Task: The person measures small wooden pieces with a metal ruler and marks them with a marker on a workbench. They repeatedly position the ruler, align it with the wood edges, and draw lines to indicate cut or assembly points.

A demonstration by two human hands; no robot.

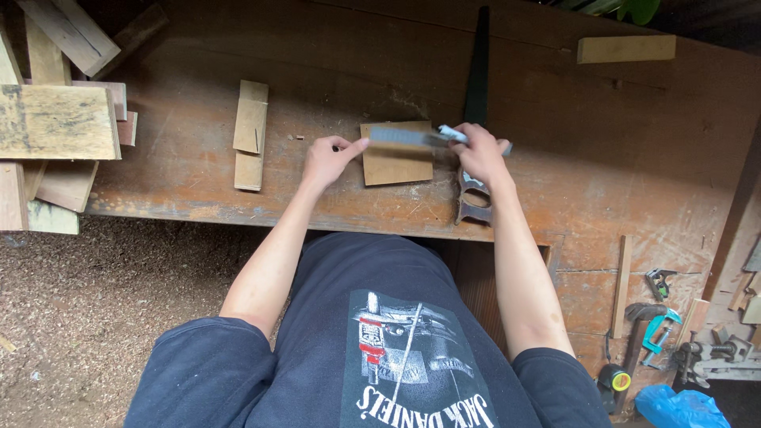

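A metal ruler [404, 136] is pinched at both ends, left hand [326, 158] and right hand [478, 154] closed on it, over a small board [396, 162] mid-bench. The handsaw [476, 103] is partly hidden; a pen-like thing [452, 132] looks blurry.

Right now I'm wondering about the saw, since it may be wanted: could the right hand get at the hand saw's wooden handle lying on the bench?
Probably yes. The right hand rests just above the hand saw's wooden handle, with nothing between them, though it holds a metal ruler it would have to drop first.
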